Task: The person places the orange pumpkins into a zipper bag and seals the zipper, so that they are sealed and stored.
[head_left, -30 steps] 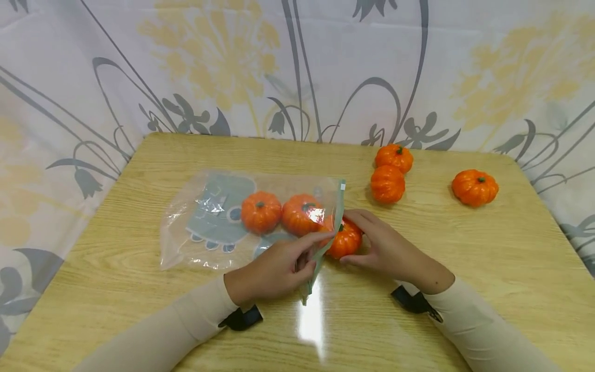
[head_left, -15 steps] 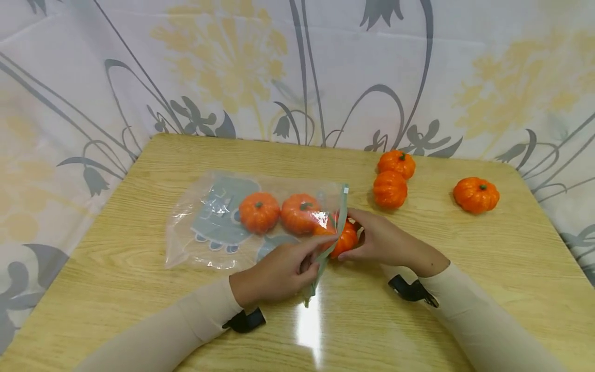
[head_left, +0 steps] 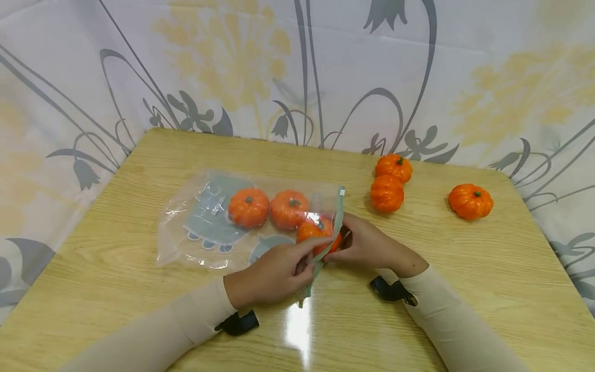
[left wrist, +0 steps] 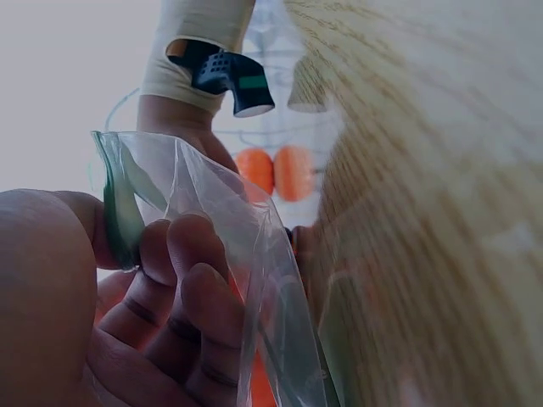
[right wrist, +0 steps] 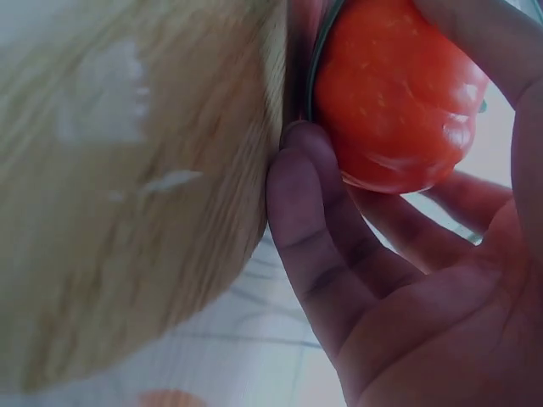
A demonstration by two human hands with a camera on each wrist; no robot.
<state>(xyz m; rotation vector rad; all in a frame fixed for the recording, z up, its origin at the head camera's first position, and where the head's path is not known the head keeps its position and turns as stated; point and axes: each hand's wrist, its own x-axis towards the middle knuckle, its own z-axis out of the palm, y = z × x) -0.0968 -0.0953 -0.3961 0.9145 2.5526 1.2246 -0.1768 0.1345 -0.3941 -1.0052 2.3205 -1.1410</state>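
Note:
A clear zip bag [head_left: 186, 206] with a blue-grey cartoon print lies on the table, its green-edged mouth facing right. Two small orange pumpkins, one further left [head_left: 248, 207] and one beside it [head_left: 290, 209], rest inside. My left hand [head_left: 274, 271] pinches the near side of the bag's mouth between thumb and fingers; the left wrist view shows the green zip strip [left wrist: 119, 199] in that grip. At the opening my right hand [head_left: 372, 243] holds a third pumpkin [right wrist: 399, 93], fingers and thumb curled round it. Most of this pumpkin is behind the clear film.
Two more pumpkins touch each other at the back right, one behind [head_left: 394, 168] and one in front [head_left: 387, 194]. Another pumpkin [head_left: 470, 201] sits farther right. A floral curtain [head_left: 260, 67] hangs behind the wooden table [head_left: 418, 330].
My right hand has moved left, taking the third pumpkin further into the bag's mouth. My left hand keeps its pinch on the bag's edge. The head view has shifted slightly.

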